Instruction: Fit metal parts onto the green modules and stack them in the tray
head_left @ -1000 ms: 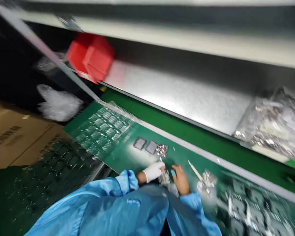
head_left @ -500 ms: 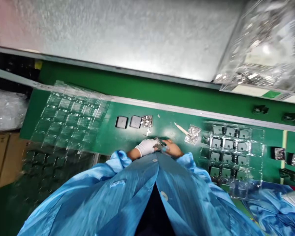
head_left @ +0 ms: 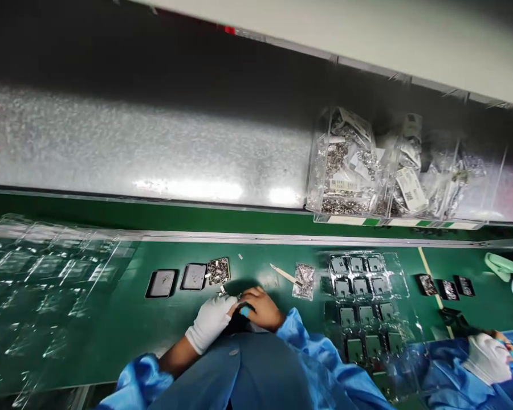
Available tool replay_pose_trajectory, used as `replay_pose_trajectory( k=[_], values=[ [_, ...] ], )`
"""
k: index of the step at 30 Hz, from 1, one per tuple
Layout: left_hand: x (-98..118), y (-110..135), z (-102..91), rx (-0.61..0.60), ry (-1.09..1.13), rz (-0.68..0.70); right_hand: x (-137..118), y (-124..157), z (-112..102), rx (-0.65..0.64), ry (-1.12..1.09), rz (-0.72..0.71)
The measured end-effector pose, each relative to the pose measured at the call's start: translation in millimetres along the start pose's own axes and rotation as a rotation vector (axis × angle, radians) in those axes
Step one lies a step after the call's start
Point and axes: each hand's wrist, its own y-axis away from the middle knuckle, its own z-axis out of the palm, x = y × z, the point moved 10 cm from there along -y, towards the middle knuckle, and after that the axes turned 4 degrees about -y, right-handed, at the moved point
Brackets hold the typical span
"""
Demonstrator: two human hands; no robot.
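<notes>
My left hand (head_left: 211,320), in a white glove, and my bare right hand (head_left: 261,306), with a blue finger cot, meet at the near edge of the green bench. Both are closed round a small metal part (head_left: 233,297) held between them; I cannot make out what it is. Just beyond my hands stand two small dark trays (head_left: 177,280) and a third small tray heaped with shiny metal bits (head_left: 218,270). To the right lie a slim white stick (head_left: 284,274) and a small bag of metal parts (head_left: 304,279).
A clear blister tray with dark square parts (head_left: 363,296) lies to the right, an empty clear blister tray (head_left: 47,273) to the left. Clear bins of bagged parts (head_left: 385,171) stand on the metal shelf behind. Another person's gloved hand (head_left: 487,356) works at far right.
The view swung from the left end of the bench to straight ahead. My hands stayed together on the small part and sit a little nearer to me.
</notes>
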Motion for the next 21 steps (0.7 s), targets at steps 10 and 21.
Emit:
replay_pose_trajectory(
  k=[10,21],
  values=[
    [-9.4,-17.3,-57.0,0.308,0.484,-0.069,-8.3,-14.3,-11.9,0.11,0.138,-0.026],
    [-25.1,-35.1,-53.4,0.321,1.307,-0.272,-18.2,-22.9,-60.0,0.305,0.145,-0.113]
  ],
)
